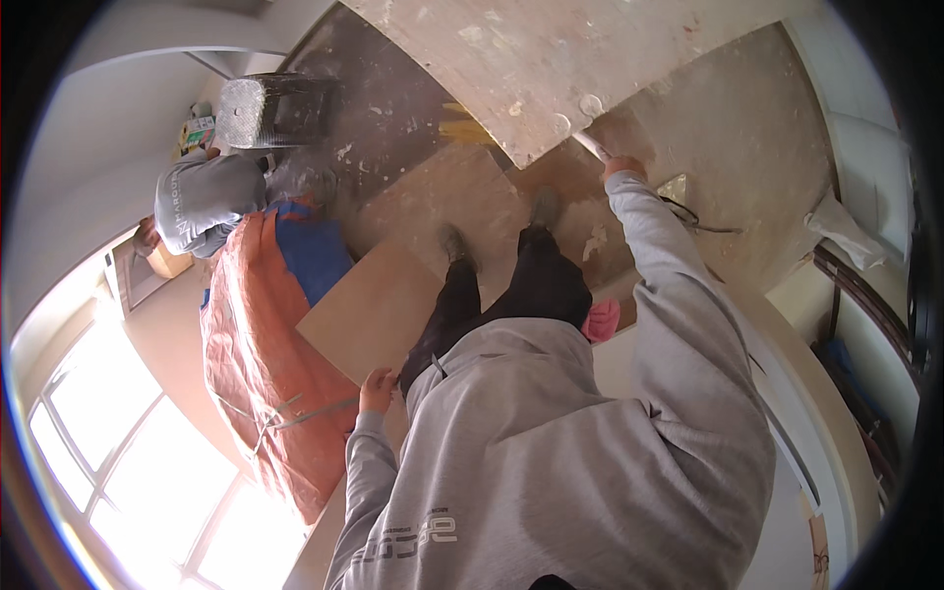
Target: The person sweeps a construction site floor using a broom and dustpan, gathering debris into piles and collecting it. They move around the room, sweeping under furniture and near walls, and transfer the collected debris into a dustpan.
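Observation:
My right hand (625, 168) is stretched forward, closed on the handle end of a slim white tool (592, 146). That tool's far end meets the edge of a large paint-spattered board (560, 59), close to two round marks by its corner. What kind of tool it is cannot be told. My left hand (377, 391) hangs at my left hip, fingers curled near the dark trousers; whether it holds something is unclear. Beside it lie a plain brown sheet (376, 302) and a bulky item under an orange tarpaulin (251, 354).
At the left a co-worker in a grey top (210, 199) bends beside a bubble-wrapped item (280, 110). A blue sheet (313, 251) adjoins the tarpaulin. A pink cloth (602, 320) is by my right hip. Dark cord (689, 214) lies on the floor at right.

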### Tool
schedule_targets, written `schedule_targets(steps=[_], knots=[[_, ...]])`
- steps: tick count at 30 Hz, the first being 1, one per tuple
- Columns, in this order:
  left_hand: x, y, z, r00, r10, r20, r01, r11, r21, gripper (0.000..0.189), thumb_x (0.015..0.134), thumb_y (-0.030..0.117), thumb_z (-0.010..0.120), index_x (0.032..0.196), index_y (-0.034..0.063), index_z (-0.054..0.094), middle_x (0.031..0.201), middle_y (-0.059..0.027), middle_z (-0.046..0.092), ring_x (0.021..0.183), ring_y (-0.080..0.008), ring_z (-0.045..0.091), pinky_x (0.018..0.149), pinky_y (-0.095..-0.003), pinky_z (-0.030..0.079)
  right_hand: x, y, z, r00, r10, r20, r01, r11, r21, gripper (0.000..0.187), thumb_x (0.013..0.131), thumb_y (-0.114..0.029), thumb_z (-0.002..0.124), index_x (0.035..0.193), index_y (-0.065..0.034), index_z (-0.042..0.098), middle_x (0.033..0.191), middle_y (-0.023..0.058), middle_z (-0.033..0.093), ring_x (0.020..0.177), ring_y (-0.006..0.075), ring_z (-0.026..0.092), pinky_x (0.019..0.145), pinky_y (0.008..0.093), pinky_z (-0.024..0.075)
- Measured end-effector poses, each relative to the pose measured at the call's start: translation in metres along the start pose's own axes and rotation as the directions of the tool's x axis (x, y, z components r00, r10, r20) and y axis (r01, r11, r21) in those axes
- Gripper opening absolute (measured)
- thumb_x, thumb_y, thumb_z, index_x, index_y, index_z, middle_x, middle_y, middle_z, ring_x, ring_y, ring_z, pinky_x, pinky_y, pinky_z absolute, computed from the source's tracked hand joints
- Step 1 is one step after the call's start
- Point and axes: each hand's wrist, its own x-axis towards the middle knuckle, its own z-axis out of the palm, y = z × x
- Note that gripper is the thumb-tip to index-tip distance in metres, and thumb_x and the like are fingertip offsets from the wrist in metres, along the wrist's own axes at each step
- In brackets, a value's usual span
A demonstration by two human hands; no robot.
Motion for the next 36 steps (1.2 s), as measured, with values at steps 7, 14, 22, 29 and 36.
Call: schedule_targets(steps=[7, 14, 22, 29, 36], knots=[[-0.001, -0.047, 0.018, 1.000, 0.021, 0.013, -0.019, 0.995, -0.093, 0.027, 0.085, 0.023, 0.056, 0.104, 0.0050, 0.062, 0.082, -0.0098, 0.066, 0.071, -0.0153, 0.064, 0.063, -0.0278, 0.050, -0.029, 0.078, -0.024, 0.961, 0.254, 0.107, -0.270, 0.945, 0.186, 0.042, 0.093, -0.047, 0.034, 0.122, -0.0245, 0.054, 0.099, 0.0100, 0.064, 0.094, 0.0280, 0.062, 0.076, 0.0393, 0.0503], [0.032, 0.002, 0.020, 0.985, 0.164, 0.049, -0.168, 0.982, 0.090, 0.027, 0.085, 0.021, 0.056, 0.105, 0.0045, 0.061, 0.083, -0.0088, 0.066, 0.071, -0.0153, 0.065, 0.058, -0.0273, 0.050, -0.039, 0.230, 0.004, 0.996, 0.092, 0.021, -0.093, 0.995, 0.035, 0.043, 0.088, -0.044, 0.041, 0.124, -0.0220, 0.051, 0.113, 0.0119, 0.060, 0.102, 0.0314, 0.058, 0.083, 0.0418, 0.0474], [0.069, 0.011, 0.017, 0.987, 0.124, 0.099, -0.121, 0.992, -0.035, 0.026, 0.086, 0.019, 0.055, 0.108, 0.0065, 0.060, 0.086, -0.0076, 0.066, 0.071, -0.0139, 0.065, 0.052, -0.0257, 0.049, -0.222, 0.267, -0.092, 0.986, -0.135, -0.100, 0.162, 0.921, 0.354, 0.048, 0.082, -0.013, 0.050, 0.130, -0.0170, 0.045, 0.113, 0.0197, 0.057, 0.103, 0.0337, 0.056, 0.087, 0.0404, 0.0454], [0.089, 0.052, 0.022, 0.955, 0.269, 0.127, -0.280, 0.957, 0.075, 0.028, 0.085, 0.021, 0.056, 0.109, 0.0065, 0.060, 0.087, -0.0073, 0.066, 0.072, -0.0138, 0.064, 0.054, -0.0253, 0.048, -0.185, 0.155, -0.059, 0.962, -0.240, -0.128, 0.270, 0.774, 0.573, 0.050, 0.083, -0.020, 0.051, 0.133, -0.0229, 0.042, 0.097, 0.0210, 0.062, 0.091, 0.0331, 0.061, 0.078, 0.0413, 0.0477], [0.062, 0.112, -0.011, 0.968, 0.208, 0.139, -0.220, 0.972, 0.081, 0.027, 0.086, 0.023, 0.056, 0.108, 0.0070, 0.058, 0.086, -0.0063, 0.063, 0.066, -0.0129, 0.062, 0.052, -0.0239, 0.046, -0.075, 0.082, 0.027, 0.984, -0.154, 0.091, 0.098, 0.891, 0.443, 0.047, 0.088, -0.022, 0.047, 0.132, -0.0369, 0.041, 0.115, 0.0153, 0.058, 0.102, 0.0317, 0.058, 0.083, 0.0396, 0.0469]])
